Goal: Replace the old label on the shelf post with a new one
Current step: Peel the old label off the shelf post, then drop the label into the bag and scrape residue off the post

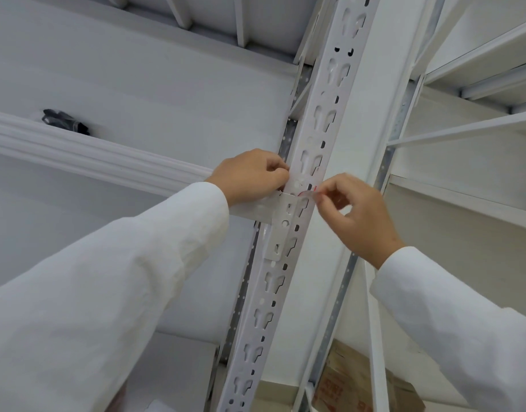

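Note:
A white slotted shelf post [321, 120] runs from bottom centre up to the top right. A thin label strip [305, 192] with red marks lies across the post just above the beam bracket [281, 233]. My left hand [253, 175] pinches the strip's left end against the post's left edge. My right hand [355, 212] pinches its right end between thumb and forefinger at the post's right edge. Both arms wear white sleeves. Most of the strip is edge-on, so its print cannot be read.
A white shelf beam [86, 153] runs left from the post behind my left hand. A dark bagged object [65, 121] lies on the shelf above it. A brown cardboard box [362, 382] sits low right. More white shelving [478, 69] stands at the right.

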### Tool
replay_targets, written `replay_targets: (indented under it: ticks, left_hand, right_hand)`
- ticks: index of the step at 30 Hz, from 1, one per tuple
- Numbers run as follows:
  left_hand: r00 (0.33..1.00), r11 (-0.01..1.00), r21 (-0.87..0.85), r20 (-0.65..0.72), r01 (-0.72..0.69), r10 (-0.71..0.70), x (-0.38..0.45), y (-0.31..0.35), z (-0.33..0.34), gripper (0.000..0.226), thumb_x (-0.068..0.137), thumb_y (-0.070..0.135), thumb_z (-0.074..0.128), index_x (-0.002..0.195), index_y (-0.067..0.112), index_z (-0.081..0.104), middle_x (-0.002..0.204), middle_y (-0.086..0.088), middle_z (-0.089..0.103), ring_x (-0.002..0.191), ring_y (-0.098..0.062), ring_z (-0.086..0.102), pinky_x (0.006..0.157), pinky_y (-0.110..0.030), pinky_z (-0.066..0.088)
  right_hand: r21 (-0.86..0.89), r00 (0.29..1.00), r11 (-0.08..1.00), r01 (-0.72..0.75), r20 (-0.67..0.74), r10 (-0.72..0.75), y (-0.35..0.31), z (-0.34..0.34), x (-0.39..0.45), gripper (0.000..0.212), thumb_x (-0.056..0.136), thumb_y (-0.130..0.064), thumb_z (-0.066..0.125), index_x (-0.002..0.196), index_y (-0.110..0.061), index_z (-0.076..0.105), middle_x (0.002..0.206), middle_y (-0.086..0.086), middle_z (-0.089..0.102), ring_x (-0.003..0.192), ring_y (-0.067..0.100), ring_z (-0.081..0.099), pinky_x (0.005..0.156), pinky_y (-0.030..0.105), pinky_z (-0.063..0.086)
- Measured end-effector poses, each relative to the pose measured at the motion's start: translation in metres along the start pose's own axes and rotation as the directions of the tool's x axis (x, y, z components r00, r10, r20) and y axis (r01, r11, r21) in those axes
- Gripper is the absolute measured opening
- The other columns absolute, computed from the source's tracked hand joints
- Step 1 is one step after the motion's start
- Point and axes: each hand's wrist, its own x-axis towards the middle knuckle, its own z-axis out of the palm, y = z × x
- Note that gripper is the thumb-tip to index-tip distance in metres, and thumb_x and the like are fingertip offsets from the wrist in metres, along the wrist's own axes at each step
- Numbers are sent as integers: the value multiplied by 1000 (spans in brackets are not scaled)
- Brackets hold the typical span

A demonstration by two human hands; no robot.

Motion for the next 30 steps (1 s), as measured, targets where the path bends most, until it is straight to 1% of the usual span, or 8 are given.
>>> replay_targets:
  ticks: [5,8,11,14,16,20,24,30]
  left_hand:
    - [892,966,47,-372,-256,255,-32,-25,11,36,80,27,40,105,21,65,102,5,71,95,-17,61,88,-35,46]
    - [791,915,164,-462,-369,402,-86,-82,18,35,77,13,44,104,4,65,103,-7,68,98,-19,53,92,-22,39]
    - [885,995,99,-464,1,45,-153,-168,29,30,80,16,44,100,14,65,104,-6,66,99,-16,51,88,-18,35]
    - [817,872,32,-366,489,-445,-194,-250,23,23,87,19,46,102,24,61,111,-3,64,104,-22,55,90,-34,41]
    - [775,776,125,-261,618,-575,-207,-281,10,23,89,20,47,107,21,61,113,-3,66,105,-24,57,89,-37,43]
    - [761,708,307,-100,636,-641,-222,-315,0,24,89,26,45,107,22,61,112,-4,66,106,-28,59,91,-37,45]
    - [786,701,495,57,513,-616,-242,-337,6,27,91,28,43,112,24,59,114,-3,66,106,-27,58,90,-32,41]
    - [766,688,465,30,557,-642,-247,-351,13,28,91,26,40,109,26,61,115,0,68,105,-24,60,91,-31,39]
  right_hand:
    - [67,935,996,-61,352,34,-28,38,-30,8,84,-15,64,76,-16,64,66,-7,62,59,9,55,60,25,47]
    - [66,839,994,-83,543,34,-45,75,-54,9,82,-19,65,74,-21,64,66,-14,59,59,3,54,61,19,46]
    - [79,725,987,-141,687,48,-64,130,-77,6,80,-22,67,74,-21,67,65,-15,58,61,2,54,65,20,46]
    - [121,667,968,-218,743,57,-84,200,-89,6,77,-21,67,71,-21,65,69,-10,60,69,9,56,65,21,40]
    - [136,642,941,-311,760,103,-94,250,-92,14,78,-21,66,66,-23,60,69,-8,59,69,11,55,62,21,38]
    - [67,538,856,-512,802,259,-103,343,-103,39,80,-25,67,47,-22,47,52,-8,50,59,14,49,54,24,36]
    - [-71,398,829,-555,852,339,-103,409,-129,52,85,-35,61,43,-17,38,48,0,43,52,19,44,51,28,31]
    - [-214,317,818,-534,846,428,-104,443,-146,45,83,-49,60,52,-21,41,64,1,50,70,25,49,61,29,35]
